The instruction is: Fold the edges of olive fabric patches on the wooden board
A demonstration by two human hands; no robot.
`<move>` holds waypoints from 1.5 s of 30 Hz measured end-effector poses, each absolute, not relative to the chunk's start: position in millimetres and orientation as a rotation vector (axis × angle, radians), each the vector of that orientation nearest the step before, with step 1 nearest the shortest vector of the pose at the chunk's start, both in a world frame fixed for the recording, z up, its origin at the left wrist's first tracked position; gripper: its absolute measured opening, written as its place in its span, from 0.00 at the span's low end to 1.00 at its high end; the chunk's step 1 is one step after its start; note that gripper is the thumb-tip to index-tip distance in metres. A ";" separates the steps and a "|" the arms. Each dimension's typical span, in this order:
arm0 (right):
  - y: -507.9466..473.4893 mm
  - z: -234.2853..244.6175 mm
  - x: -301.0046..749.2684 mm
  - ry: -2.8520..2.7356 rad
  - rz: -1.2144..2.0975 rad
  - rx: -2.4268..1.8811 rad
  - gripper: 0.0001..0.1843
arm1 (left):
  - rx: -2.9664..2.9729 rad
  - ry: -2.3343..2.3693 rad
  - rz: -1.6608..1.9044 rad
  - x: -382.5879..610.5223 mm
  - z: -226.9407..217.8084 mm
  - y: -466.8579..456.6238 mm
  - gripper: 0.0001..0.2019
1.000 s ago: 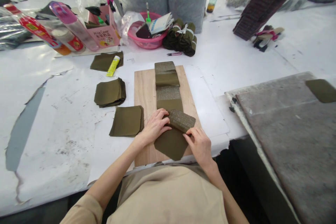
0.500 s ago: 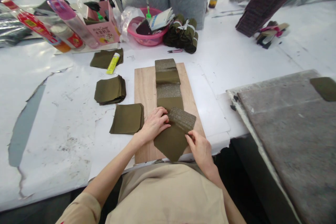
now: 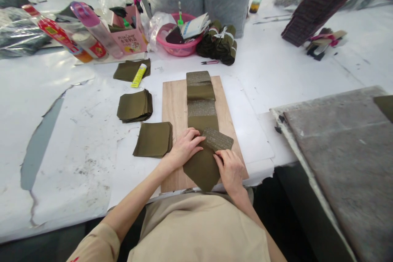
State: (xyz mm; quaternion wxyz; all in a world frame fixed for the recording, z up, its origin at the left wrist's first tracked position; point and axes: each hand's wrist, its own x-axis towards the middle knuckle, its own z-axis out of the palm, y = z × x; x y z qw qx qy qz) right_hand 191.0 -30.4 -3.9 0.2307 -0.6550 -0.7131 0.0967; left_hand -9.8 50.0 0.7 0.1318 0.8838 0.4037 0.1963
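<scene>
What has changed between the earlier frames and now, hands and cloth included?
The right hand has shifted left along the olive piece, nearer the left hand. The camera view has swung slightly left. The left hand stays on the piece; the wooden board, cloth stack and yellow tube look unmoved.

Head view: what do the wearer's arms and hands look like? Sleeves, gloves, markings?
Left hand and right hand are both ungloved, with no watch or bracelet visible. The left sleeve is plain beige, ending near the elbow, with a small red marking at the picture's bottom edge. No right sleeve shows. No cables visible.
</scene>
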 end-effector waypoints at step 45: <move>-37.7 -15.4 190.3 -1.975 0.127 -1.760 0.16 | 3.014 0.737 0.516 -11.6 -16.6 55.5 0.10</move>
